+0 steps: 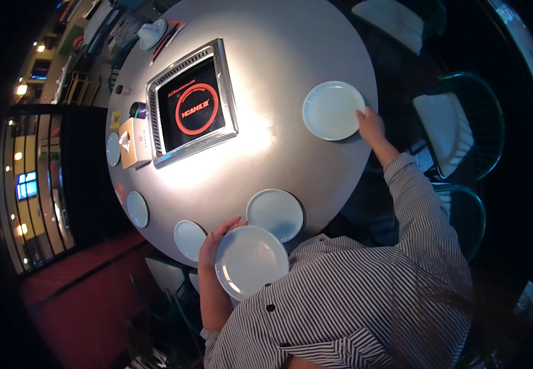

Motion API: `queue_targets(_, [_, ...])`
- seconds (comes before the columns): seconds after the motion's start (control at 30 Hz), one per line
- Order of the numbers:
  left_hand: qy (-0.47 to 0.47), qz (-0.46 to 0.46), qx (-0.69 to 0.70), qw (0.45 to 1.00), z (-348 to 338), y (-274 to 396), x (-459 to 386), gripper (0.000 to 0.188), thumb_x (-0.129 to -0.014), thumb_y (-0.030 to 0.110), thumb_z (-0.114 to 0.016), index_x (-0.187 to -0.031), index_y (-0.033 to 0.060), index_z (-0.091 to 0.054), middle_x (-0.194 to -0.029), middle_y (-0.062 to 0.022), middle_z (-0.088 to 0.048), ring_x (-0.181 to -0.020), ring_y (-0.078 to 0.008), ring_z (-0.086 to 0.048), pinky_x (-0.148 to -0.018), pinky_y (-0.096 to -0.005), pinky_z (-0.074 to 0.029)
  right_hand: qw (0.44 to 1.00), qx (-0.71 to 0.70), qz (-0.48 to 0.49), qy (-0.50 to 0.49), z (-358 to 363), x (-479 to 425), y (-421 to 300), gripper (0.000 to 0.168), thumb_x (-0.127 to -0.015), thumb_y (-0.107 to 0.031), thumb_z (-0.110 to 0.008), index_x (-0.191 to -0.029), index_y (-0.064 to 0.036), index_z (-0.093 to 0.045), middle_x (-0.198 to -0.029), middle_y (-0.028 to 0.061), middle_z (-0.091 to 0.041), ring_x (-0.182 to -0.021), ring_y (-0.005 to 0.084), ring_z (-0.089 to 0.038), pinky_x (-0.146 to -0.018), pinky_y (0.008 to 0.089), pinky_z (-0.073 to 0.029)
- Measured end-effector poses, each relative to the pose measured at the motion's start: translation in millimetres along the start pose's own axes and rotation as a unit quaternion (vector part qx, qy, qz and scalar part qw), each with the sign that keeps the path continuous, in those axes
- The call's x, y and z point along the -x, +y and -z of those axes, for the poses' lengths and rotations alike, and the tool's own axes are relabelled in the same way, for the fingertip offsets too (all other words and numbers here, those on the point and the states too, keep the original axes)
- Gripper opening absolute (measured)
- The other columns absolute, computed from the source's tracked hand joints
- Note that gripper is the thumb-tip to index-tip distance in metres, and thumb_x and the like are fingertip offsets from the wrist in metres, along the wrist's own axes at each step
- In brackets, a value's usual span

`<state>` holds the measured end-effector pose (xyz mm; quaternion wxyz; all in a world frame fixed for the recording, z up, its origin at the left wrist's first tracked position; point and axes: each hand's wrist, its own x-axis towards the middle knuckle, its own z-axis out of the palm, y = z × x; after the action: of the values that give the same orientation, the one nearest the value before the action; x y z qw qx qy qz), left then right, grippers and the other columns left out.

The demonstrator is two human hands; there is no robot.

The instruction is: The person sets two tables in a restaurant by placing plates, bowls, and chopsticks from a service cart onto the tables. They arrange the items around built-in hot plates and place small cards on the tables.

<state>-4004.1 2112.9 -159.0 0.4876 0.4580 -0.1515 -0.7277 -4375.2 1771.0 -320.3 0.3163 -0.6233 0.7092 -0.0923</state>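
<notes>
My left hand (212, 242) supports a round white plate (252, 260) close to my striped shirt, its fingers around the far left rim. Whether more plates lie under it is hidden. Out to the right, my right hand (371, 125) grips the rim of another white plate (333, 110), thumb on top, near the edge of the round table (289, 161). I cannot tell whether that plate rests fully on the tabletop. Just beyond the held plate, a third plate (275, 212) lies on the table. Left of my left hand is a further plate (189, 240).
Set into the table is a metal-framed black cooktop (197, 108) bearing red writing. Beside it stands a tissue box (136, 143). More plates (137, 209) line the left edge. Stacked tableware (152, 33) sits at the far side. Chairs (446, 124) stand to the right.
</notes>
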Motion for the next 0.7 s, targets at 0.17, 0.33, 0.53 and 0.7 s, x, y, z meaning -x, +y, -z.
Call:
queue_targets(0.17, [0.032, -0.021, 0.059, 0.998, 11, -14, 28, 0.079, -0.089, 0.055, -0.052, -0.139, -0.0057, -0.040, -0.137, -0.0207, -0.051, -0.127, -0.0308, -0.050, -0.108, -0.0415, -0.038, 0.996, 0.087, 0.029, 0.013, -10, -18, 8, 0.039, -0.097, -0.041, -0.049, -0.101, -0.005, -0.063, -0.094, 0.0169, -0.068, -0.087, 0.0342, -0.066, -0.075, 0.0442, -0.052])
queue_targets(0.33, [0.012, -0.040, 0.065, 0.997, 14, -19, 33, 0.077, -0.090, 0.053, -0.052, -0.139, -0.0053, -0.039, -0.138, -0.0205, -0.051, -0.127, -0.0298, -0.050, -0.108, -0.0410, -0.038, 0.989, 0.142, 0.046, 0.012, -4, -11, -14, 0.042, -0.096, -0.045, -0.049, -0.098, -0.007, -0.066, -0.091, 0.0134, -0.069, -0.084, 0.0310, -0.067, -0.071, 0.0424, -0.053])
queue_targets(0.53, [0.008, -0.041, 0.034, 0.999, 13, -20, 37, 0.071, -0.091, 0.047, -0.053, -0.136, -0.0073, -0.043, -0.136, -0.0207, -0.052, -0.124, -0.0292, -0.052, -0.106, -0.0378, -0.040, 0.990, 0.118, -0.025, 0.071, -3, -2, -15, 0.042, -0.097, -0.047, -0.048, -0.096, -0.007, -0.063, -0.087, 0.0128, -0.068, -0.080, 0.0307, -0.067, -0.069, 0.0430, -0.053])
queue_targets(0.7, [-0.031, -0.044, 0.037, 0.998, 10, -18, 31, 0.068, -0.092, 0.044, -0.053, -0.135, -0.0078, -0.045, -0.136, -0.0211, -0.052, -0.124, -0.0293, -0.052, -0.106, -0.0374, -0.040, 0.993, -0.079, 0.080, 0.048, -19, 73, -14, 0.027, -0.099, -0.032, -0.051, -0.097, -0.006, -0.060, -0.087, 0.0101, -0.065, -0.082, 0.0232, -0.065, -0.072, 0.0358, -0.052])
